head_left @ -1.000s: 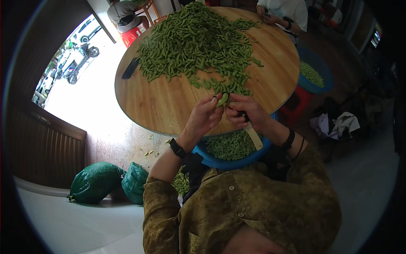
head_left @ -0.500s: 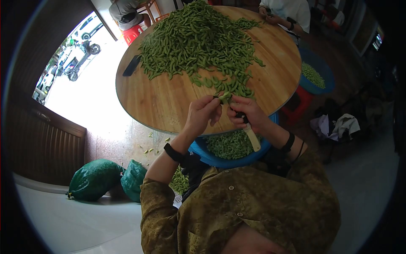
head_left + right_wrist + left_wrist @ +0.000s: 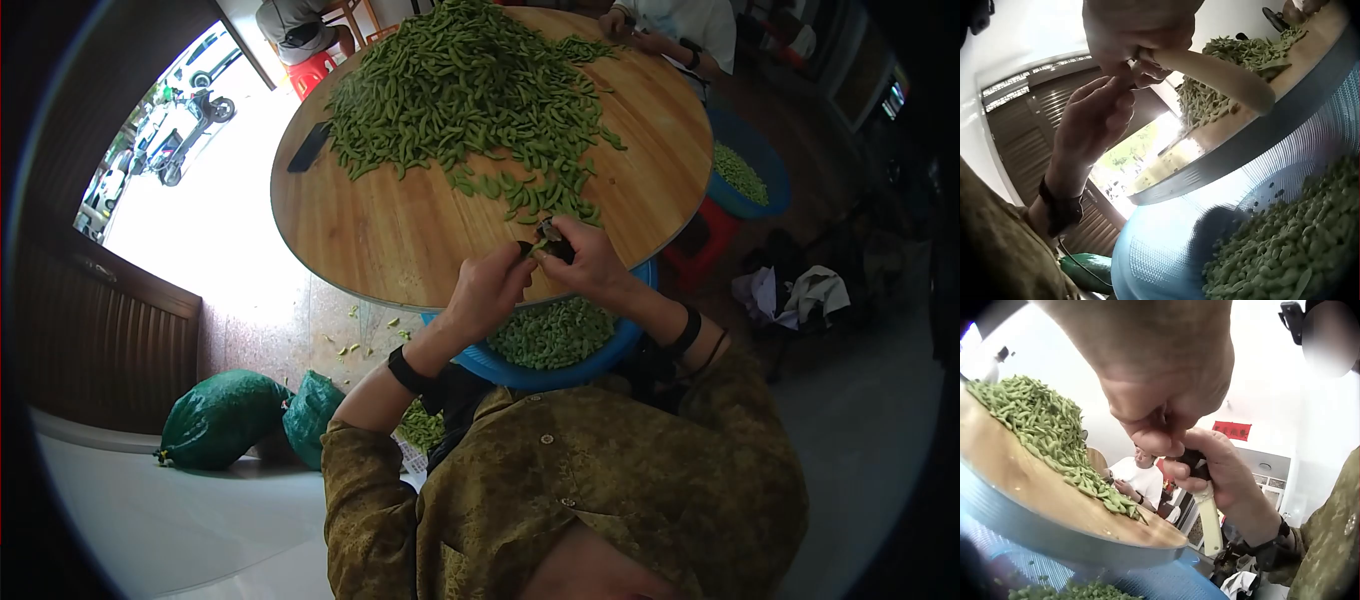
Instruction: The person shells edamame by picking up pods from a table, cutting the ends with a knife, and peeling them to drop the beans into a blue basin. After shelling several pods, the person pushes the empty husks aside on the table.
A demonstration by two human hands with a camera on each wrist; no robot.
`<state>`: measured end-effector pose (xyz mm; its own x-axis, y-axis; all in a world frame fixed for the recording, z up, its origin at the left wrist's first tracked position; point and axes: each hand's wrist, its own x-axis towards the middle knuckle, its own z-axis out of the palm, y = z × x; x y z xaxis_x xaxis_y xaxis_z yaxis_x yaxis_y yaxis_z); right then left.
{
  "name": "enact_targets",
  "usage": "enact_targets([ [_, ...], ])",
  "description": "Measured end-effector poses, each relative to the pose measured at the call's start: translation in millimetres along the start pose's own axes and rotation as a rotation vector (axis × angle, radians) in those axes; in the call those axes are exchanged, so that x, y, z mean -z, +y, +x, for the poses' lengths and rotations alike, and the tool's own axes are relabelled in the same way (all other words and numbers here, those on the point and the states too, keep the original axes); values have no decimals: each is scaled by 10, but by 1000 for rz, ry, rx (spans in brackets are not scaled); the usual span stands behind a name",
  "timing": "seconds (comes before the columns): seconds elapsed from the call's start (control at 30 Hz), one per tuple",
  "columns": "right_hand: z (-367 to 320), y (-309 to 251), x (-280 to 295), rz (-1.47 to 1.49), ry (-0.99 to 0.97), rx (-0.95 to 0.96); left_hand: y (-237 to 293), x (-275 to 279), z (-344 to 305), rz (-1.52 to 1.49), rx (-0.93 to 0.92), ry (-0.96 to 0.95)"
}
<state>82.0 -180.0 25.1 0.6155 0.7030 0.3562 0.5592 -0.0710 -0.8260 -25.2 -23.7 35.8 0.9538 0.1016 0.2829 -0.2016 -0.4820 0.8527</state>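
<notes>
My left hand (image 3: 490, 287) pinches a green soybean pod (image 3: 537, 244) between thumb and finger, mostly hidden by the fingertips. Against it, my right hand (image 3: 595, 263) grips a cream-handled knife (image 3: 1229, 80) with a dark section near the fingers. The handle's rounded end sticks out of the fist in both wrist views; a small metallic part shows by the thumb in the head view. Both hands meet over the near edge of the round wooden table (image 3: 380, 230). Beneath them stands a blue basket (image 3: 475, 362) of shelled green beans (image 3: 555, 332).
A large heap of pods (image 3: 455, 95) covers the table's far side, with a dark flat object (image 3: 308, 147) beside it. Another person (image 3: 680, 30) sits across at the right, near a second blue basin (image 3: 770, 190). Green sacks (image 3: 222, 418) lie on the floor at left.
Both hands have come slightly lower and closer together. The right hand has turned, so the cream handle no longer shows in the head view. Less of the pod is visible between the fingers.
</notes>
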Motion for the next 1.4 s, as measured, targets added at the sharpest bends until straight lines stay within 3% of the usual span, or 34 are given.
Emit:
enact_targets([
  [0.1,-4,-17,7,0,-19,3,-31,-37,-34,-13,15,-18],
  [0.17,15,-32,13,2,-41,-10,-115,-83,-44,102,-100,19],
  [0.3,0,-37,-29,-23,1,-21,-117,-86,-55,114,-80,25],
  [0.4,-33,-53,-44,-29,-35,-72,-32,-80,-98,225,-193,90],
  [0.47,-28,-82,-48,-21,-75,-87,52,-23,-106,93,10,90],
  [0.5,-5,-94,-54,162,-73,-233,16,-42,-101,97,9,89],
  [0.53,9,-107,-56,346,-70,-379,-57,-95,-92,-145,45,93],
  [0.57,8,-129,-56,346,-70,-378,-112,-131,-87,-390,83,99],
  [0.67,-34,-149,-61,488,-113,-396,-179,-126,-101,-560,197,56],
  [0.8,-77,-83,-48,477,-218,-448,-225,-158,-104,-497,95,68],
  [0.83,-92,-84,-45,470,-282,-460,-216,-136,-90,-603,116,46],
  [0.97,-201,-161,-18,441,-330,-334,-270,-77,-135,-850,239,83],
  [1.03,-295,62,-19,261,-467,-267,-275,-23,-99,-858,261,103],
  [1.17,-289,32,18,23,-480,-65,-310,14,-125,-760,312,101],
  [1.23,-235,-250,88,342,-406,-408,-340,-4,-137,-757,313,85],
  [1.4,-236,-158,40,569,-366,-387,-304,-37,-147,-758,306,24],
])
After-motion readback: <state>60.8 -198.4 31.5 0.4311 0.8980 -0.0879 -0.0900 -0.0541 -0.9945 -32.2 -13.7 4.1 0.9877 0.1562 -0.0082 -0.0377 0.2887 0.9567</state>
